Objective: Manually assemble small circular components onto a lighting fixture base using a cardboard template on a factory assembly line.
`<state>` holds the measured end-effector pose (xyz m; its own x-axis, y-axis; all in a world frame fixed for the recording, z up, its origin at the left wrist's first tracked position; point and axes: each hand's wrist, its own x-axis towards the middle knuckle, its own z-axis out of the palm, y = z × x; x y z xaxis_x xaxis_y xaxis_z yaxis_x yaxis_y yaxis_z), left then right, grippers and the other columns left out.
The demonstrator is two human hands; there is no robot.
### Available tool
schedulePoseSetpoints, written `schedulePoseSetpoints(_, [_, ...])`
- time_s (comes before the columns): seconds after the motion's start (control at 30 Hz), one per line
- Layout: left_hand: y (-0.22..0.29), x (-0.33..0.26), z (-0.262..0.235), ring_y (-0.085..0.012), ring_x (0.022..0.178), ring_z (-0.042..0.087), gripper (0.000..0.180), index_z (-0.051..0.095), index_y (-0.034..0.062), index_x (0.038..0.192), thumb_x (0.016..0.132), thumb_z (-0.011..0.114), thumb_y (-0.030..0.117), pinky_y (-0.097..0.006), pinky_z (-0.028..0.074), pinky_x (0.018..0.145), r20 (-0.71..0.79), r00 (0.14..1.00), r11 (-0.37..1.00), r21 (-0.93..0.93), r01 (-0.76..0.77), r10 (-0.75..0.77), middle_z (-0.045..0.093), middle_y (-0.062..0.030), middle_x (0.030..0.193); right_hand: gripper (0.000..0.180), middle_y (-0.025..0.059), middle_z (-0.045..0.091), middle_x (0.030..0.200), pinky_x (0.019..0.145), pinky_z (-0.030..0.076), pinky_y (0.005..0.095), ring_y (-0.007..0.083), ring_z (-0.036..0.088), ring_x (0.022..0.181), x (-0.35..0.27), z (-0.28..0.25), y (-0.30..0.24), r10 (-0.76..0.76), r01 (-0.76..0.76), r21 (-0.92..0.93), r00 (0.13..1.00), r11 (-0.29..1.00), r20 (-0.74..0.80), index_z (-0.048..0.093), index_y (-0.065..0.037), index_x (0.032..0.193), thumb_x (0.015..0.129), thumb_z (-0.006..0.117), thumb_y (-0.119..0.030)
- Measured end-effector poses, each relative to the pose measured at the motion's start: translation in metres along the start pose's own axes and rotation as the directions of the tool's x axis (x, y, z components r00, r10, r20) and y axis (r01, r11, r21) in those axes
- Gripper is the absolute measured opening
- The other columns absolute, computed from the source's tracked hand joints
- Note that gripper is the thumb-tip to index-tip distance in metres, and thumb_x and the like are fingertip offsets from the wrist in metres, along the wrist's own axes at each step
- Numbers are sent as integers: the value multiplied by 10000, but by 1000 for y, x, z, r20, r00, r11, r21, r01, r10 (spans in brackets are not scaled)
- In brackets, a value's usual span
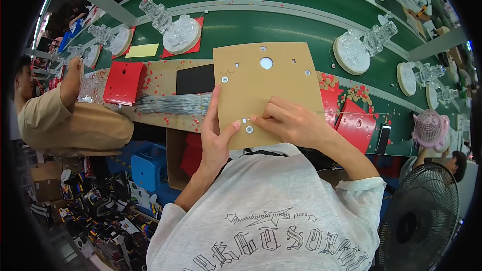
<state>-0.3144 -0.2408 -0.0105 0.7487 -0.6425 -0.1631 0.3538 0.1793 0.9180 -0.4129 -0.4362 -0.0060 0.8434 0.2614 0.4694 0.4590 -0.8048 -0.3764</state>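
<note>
A square brown cardboard panel (266, 93) is held up in front of me, with a round hole near its far edge, small slots and several metal-ringed holes. My left hand (215, 138) grips its near left side, thumb on the face beside a small slot and fingers along the edge. My right hand (286, 120) lies over the panel's lower middle, its fingers pinched close to that slot. A thin pale wire (351, 113) runs out to the right from behind this hand; its end at the fingertips is mostly hidden.
Left of the panel lie a bundle of grey wires (170, 104), a black sheet (195, 79) and a red panel stack (124, 83). Red panels (354, 125) and a phone (383, 139) lie right. Clear figures on white round bases (182, 34) stand behind. A co-worker (65, 115) sits left.
</note>
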Motion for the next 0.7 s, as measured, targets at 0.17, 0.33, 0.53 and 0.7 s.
schedulePoseSetpoints(0.17, [-3,-5,0,-213,1414,419,857,231,40,1610,840,595,-63,-353,337,1159,-19,1000,1000,3,-13,13,388,-133,1577,390,54,496,892,711,519,341,203,546,837,4,-5,-5,-30,32,-24,996,999,89,687,4,1175,805,651,-112])
schedulePoseSetpoints(0.33, [-3,-6,0,-215,1413,417,858,216,32,1611,846,594,-58,-356,339,1159,-13,1000,1000,-4,-12,12,381,-141,1576,386,59,497,895,732,520,335,204,546,857,7,-6,-8,-58,67,-62,989,996,137,674,22,1172,815,645,-120])
schedulePoseSetpoints(0.53, [-4,-6,-1,-214,1402,432,882,218,43,1614,826,603,-46,-336,365,1140,-24,1000,1000,8,-19,19,353,-153,1593,408,62,508,895,752,526,321,209,558,881,9,-5,-11,-49,65,-94,986,993,160,671,42,1169,792,654,-113])
schedulePoseSetpoints(0.7, [-3,-6,-6,-205,1419,405,850,196,33,1614,853,556,-80,-345,334,1158,7,1000,998,53,-30,29,355,-137,1591,428,59,502,875,749,520,316,204,559,861,12,-4,-12,-74,93,-114,985,989,159,669,58,1170,773,664,-104])
